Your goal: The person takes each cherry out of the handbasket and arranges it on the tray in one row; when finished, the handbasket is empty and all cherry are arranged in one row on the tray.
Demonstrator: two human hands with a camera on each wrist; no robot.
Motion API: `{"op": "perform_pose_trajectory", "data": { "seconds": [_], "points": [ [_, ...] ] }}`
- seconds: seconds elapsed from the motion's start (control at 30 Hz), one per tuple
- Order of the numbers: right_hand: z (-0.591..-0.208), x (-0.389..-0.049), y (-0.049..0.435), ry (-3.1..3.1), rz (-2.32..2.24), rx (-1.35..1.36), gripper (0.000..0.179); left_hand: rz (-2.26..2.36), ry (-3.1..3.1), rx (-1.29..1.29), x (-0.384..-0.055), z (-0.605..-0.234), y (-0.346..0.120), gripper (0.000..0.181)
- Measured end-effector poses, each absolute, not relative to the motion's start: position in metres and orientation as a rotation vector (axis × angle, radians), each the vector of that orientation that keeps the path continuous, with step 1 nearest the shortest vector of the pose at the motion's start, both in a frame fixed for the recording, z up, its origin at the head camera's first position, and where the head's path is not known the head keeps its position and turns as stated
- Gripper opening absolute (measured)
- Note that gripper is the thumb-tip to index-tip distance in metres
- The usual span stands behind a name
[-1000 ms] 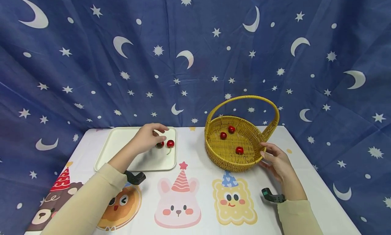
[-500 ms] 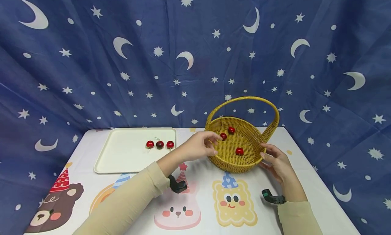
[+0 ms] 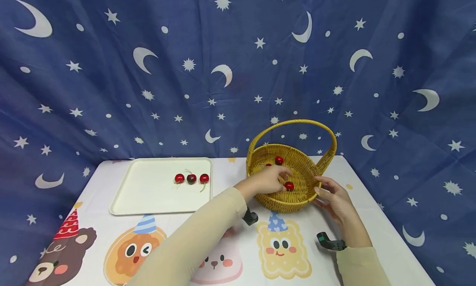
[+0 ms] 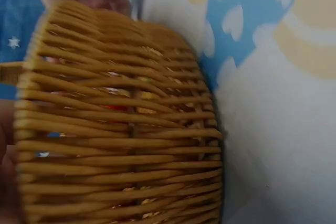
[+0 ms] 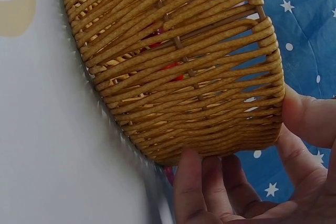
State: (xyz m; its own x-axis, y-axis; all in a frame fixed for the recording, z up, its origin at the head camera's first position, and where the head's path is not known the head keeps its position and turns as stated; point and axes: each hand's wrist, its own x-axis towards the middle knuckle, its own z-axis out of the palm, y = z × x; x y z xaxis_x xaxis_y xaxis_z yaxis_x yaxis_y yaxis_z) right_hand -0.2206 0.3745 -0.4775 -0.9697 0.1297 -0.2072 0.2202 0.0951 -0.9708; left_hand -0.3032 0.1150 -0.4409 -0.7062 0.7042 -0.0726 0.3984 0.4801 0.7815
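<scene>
A woven wicker basket (image 3: 286,205) with a tall handle stands at the right of the table. Inside it lie red cherries; one cherry (image 3: 289,186) is near the front, another cherry (image 3: 279,160) toward the back, a third half hidden behind my left hand. My left hand (image 3: 269,180) reaches over the rim, fingers spread and loosely bent beside the front cherry; whether the thumb touches it I cannot tell. At the basket's right side, my right hand (image 3: 336,199) grips the rim, thumb above and fingers (image 5: 212,187) underneath in the right wrist view.
A cream tray (image 3: 148,191) lies to the left, with three cherries in a row near its right end, the middle cherry (image 3: 191,179) darker. A white cloth with cartoon prints covers the table. A blue star-patterned curtain (image 3: 171,91) hangs behind.
My left hand has moved right from the tray into the basket, uncovering three cherries in a row on the tray. The right hand has stayed on the rim.
</scene>
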Motion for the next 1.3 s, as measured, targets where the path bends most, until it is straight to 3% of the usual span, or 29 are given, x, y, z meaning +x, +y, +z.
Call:
{"op": "perform_pose_trajectory", "data": {
  "seconds": [0.47,0.83,1.1,1.3],
  "points": [
    [-0.479,-0.22,0.37,2.263,-2.025,0.405,0.048,0.887,2.356,0.962,-0.319,-0.463,0.139,0.055],
    [-0.479,-0.221,0.37,2.268,-2.047,0.363,0.045,0.775,2.487,1.022,-0.323,-0.465,0.141,0.026],
    [-0.479,-0.22,0.372,2.255,-2.057,0.384,0.046,0.981,2.482,1.032,-0.316,-0.435,0.116,0.031],
    [-0.479,-0.22,0.371,2.254,-2.057,0.361,0.045,1.055,2.508,1.06,-0.301,-0.411,0.069,0.03]
  ]
}}
